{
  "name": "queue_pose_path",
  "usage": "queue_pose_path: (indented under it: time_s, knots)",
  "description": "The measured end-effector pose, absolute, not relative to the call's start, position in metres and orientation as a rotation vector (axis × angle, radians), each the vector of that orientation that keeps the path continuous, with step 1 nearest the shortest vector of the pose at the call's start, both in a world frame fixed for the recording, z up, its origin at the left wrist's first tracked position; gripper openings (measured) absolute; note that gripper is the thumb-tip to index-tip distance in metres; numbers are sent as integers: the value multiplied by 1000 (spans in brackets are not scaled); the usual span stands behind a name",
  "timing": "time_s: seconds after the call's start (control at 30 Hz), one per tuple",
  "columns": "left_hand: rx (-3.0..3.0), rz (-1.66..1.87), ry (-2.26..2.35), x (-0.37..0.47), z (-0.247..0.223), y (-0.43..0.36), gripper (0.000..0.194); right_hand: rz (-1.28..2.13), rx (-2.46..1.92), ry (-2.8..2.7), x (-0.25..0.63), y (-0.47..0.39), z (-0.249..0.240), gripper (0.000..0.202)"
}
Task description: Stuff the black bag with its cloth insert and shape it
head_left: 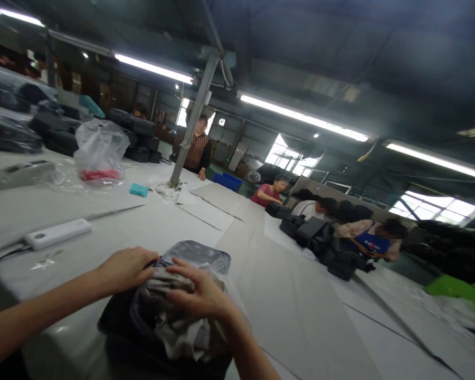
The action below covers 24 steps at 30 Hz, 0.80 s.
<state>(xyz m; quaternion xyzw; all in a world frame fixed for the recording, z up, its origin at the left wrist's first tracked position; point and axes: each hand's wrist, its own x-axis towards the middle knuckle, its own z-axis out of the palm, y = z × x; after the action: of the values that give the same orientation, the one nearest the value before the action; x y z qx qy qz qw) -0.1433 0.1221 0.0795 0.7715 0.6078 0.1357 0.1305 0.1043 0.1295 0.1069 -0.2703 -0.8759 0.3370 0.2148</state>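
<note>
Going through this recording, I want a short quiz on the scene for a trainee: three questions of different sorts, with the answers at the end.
1. Multiple choice: what lies directly beneath the right hand?
A. The metal post
B. Crumpled pale material
C. The blue bin

2. True or false: the teal packet lies apart from both the left hand and the dark bag.

3. Fill in the colour: the cable at the end of the white device is ____.

Key
1. B
2. True
3. Black
</note>
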Motion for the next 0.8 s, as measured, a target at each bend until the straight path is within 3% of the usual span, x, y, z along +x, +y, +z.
queue_pose_path:
  time_s: [0.07,0.13,0.17,0.23,0.3,0.37,0.43,0.6,0.67,0.8]
  knots:
    - [2256,333,1784,-157,91,125,32,863,-962,-2149,161,102,124,63]
    - [2308,325,1728,-159,103,125,36,804,-1210,-2080,210,75,122,103]
    - [2333,354,1645,-153,108,124,45,800,-1337,-2052,226,64,114,112]
    - [2386,429,1359,-127,113,121,87,792,-1405,-1991,237,50,87,92]
    - [2434,446,1041,-92,110,118,129,641,-1374,-1923,224,49,60,49]
    - [2485,406,868,-59,100,118,142,342,-1321,-1995,202,55,43,27]
    - [2523,352,806,-37,87,118,130,79,-1236,-2218,185,63,37,24]
    - [2620,303,689,-37,70,120,62,-76,-1188,-2534,187,72,46,27]
    - [2636,325,681,-41,74,119,44,-141,-1151,-2508,198,73,50,12]
    - [2676,309,737,-31,70,114,29,-152,-917,-2397,204,76,46,33]
